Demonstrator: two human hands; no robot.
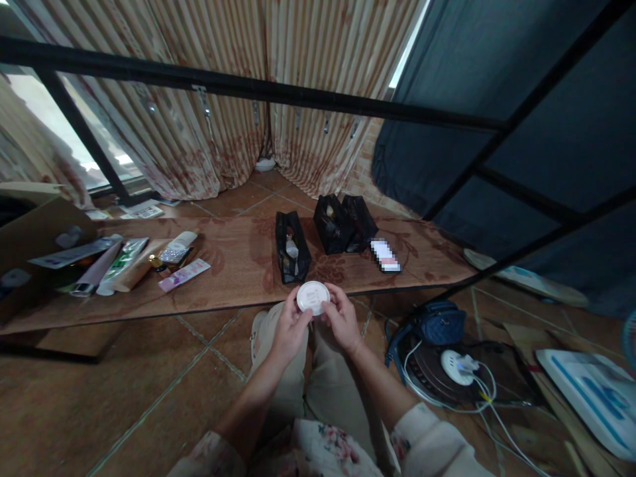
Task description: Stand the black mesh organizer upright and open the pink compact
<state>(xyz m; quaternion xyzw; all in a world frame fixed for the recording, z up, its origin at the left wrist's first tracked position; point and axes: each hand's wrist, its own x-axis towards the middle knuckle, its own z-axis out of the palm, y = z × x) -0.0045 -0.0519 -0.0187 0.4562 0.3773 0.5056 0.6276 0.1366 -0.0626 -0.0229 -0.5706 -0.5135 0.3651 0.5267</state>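
While both hands are pinching it, a white round compact [313, 297] is hovering at six o'clock.
Left hand [289, 327] and right hand [342, 320] are gripping its rim; it is looking light, rigid, slippery.

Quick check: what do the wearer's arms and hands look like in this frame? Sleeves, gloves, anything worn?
Both hands are bare: no gloves on the left hand or the right hand, and no rings or watch that I can make out. The forearms are uncovered up to near the elbows. There the sleeves begin: light, whitish fabric, and the left one shows a floral print in pink and dark tones. No cables or markings on the arms.
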